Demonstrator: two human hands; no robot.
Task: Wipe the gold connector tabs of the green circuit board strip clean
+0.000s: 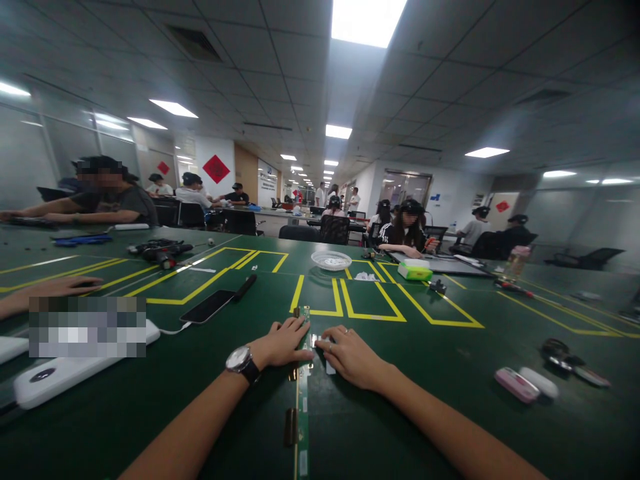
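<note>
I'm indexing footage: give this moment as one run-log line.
left hand: on green circuit strip | right hand: at its right edge | nearby: black phone, white basket

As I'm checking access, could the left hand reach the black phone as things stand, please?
Probably yes: the left hand is at the circuit board, and only green tabletop shows between that hand and the black phone.

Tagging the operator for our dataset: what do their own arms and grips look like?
Both forearms are bare, no sleeves in view. Left grip: ungloved hand, with a round silver-cased wristwatch, pale dial, black strap. Right grip: ungloved hand, thin shiny ring on one finger. No cables or markings visible.
</note>
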